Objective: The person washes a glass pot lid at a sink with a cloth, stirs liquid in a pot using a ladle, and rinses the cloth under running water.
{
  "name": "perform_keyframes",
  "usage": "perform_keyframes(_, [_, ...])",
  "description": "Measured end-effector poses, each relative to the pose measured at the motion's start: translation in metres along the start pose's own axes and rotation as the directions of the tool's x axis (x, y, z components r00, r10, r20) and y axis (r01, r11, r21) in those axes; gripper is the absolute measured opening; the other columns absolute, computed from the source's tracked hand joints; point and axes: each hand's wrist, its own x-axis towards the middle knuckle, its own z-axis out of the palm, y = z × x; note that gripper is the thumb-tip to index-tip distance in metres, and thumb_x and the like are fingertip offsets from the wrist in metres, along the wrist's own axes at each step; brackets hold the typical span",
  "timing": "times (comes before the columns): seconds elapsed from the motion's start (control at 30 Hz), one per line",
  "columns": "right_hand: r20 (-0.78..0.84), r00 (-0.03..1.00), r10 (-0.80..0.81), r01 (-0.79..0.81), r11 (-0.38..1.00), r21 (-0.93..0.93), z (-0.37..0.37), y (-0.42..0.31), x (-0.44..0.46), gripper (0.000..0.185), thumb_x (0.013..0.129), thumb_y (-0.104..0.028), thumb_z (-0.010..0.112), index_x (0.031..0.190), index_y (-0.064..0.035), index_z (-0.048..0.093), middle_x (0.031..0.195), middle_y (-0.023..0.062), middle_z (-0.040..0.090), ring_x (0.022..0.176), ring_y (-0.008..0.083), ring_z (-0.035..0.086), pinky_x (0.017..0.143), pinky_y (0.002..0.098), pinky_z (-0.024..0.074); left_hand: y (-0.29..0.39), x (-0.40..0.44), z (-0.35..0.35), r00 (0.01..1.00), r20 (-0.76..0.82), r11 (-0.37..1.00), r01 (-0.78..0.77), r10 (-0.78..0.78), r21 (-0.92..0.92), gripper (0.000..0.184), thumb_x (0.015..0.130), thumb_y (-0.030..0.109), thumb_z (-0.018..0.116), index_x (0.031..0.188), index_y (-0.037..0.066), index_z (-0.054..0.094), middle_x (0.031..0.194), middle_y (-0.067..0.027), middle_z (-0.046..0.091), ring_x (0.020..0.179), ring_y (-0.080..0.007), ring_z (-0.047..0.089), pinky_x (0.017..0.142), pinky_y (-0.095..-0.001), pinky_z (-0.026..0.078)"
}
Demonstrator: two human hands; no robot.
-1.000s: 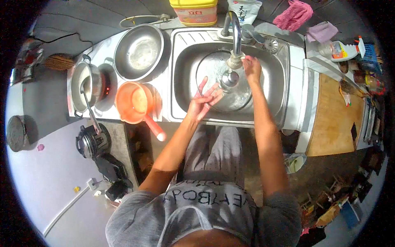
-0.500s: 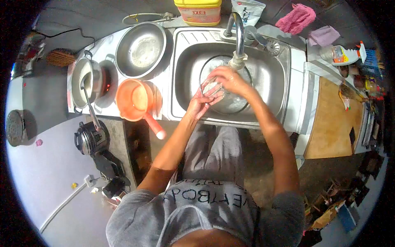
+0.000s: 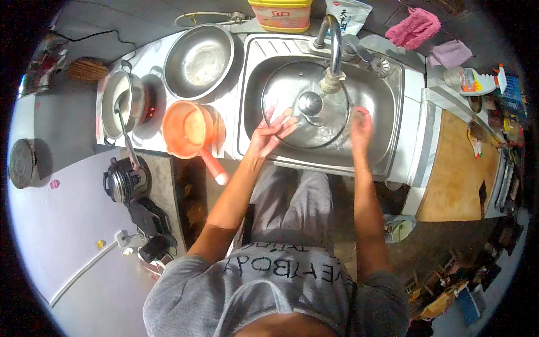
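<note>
Head camera on the sink (image 3: 241,115), and there's the clear lid (image 3: 331,126), sitting within its outline, round knob (image 3: 310,104) facing up, right below the faucet (image 3: 336,45)! Left hand (image 3: 270,136) is at the lid's near-left edge, fingers spread, overlapping the rim; whether they pinch it, I can't tell. Over to the right hand (image 3: 361,130), just beside the lid's right edge, fingers curled in and blurred; no telling whether anything is pinched between them. Hands well apart, one on either side!

Out left of the sink, a wide metal basin (image 3: 199,62) on the far side, an orange dipper (image 3: 188,130) nearer, its handle pointing near and right. Farther left, a pot (image 3: 135,109) with a ladle (image 3: 120,121) leaning in it. Swing right: a wooden board (image 3: 457,174) lies well beyond the sink, a spray bottle (image 3: 483,83) on its far side. Along the far edge, a yellow-lidded tub (image 3: 281,17) stands left of the faucet, and a pink cloth (image 3: 414,29) is off to the right.
</note>
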Motion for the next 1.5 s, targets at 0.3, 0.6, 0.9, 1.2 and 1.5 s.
perform_keyframes(0.3, [0.405,0.848,0.341,-0.529,0.579,0.621,-0.02,-0.009,0.003,0.033,0.091,-0.027,0.051,0.117,-0.0069,0.05,0.097,0.0069,0.057,0.085,0.0165,0.055,0.073,0.0318,0.0464,-0.008,0.005,-0.003,0.995,0.054,0.997,0.077,-0.079,0.033,0.068,0.078,-0.005,0.054,0.138,0.016,0.029,0.134,-0.0216,0.036,0.12,-0.0393,0.041,0.102,-0.0509,0.033])
perform_keyframes(0.6, [0.393,0.858,0.331,-0.514,0.569,0.642,-0.032,-0.003,0.008,0.027,0.091,-0.029,0.05,0.109,-0.0088,0.05,0.089,0.0059,0.057,0.077,0.0165,0.055,0.069,0.0315,0.0472,0.003,0.039,0.023,0.972,0.088,0.974,0.224,-0.219,-0.046,0.065,0.081,0.009,0.054,0.139,0.004,0.025,0.137,-0.0182,0.034,0.125,-0.0315,0.038,0.106,-0.0421,0.029])
perform_keyframes(0.9, [0.419,0.833,0.362,-0.553,0.524,0.648,-0.041,0.005,0.014,0.026,0.091,-0.027,0.051,0.109,-0.0086,0.052,0.093,0.0093,0.057,0.087,0.0219,0.057,0.074,0.0396,0.0482,-0.002,0.041,0.019,0.972,0.04,0.967,0.233,-0.23,-0.1,0.064,0.081,0.009,0.054,0.138,0.003,0.025,0.138,-0.0186,0.034,0.124,-0.0304,0.04,0.104,-0.043,0.032])
perform_keyframes(1.2, [0.429,0.81,0.4,-0.583,0.473,0.661,-0.032,0.0,0.011,0.023,0.092,-0.026,0.047,0.108,-0.0102,0.051,0.088,0.0061,0.058,0.079,0.0184,0.056,0.072,0.0337,0.0476,0.003,0.038,0.011,0.969,0.093,0.968,0.235,-0.227,-0.088,0.059,0.083,0.009,0.051,0.136,0.0,0.028,0.137,-0.0173,0.036,0.118,-0.0272,0.046,0.1,-0.0391,0.038])
perform_keyframes(1.5, [0.427,0.838,0.339,-0.544,0.583,0.604,-0.029,-0.03,0.01,0.022,0.092,-0.021,0.046,0.109,-0.0073,0.049,0.097,0.0071,0.055,0.085,0.0164,0.056,0.072,0.0318,0.0473,-0.004,0.043,-0.017,0.984,-0.031,0.983,0.178,-0.176,0.054,0.066,0.082,0.021,0.058,0.138,0.004,0.027,0.12,-0.0101,0.049,0.11,-0.0266,0.048,0.099,-0.0404,0.036])
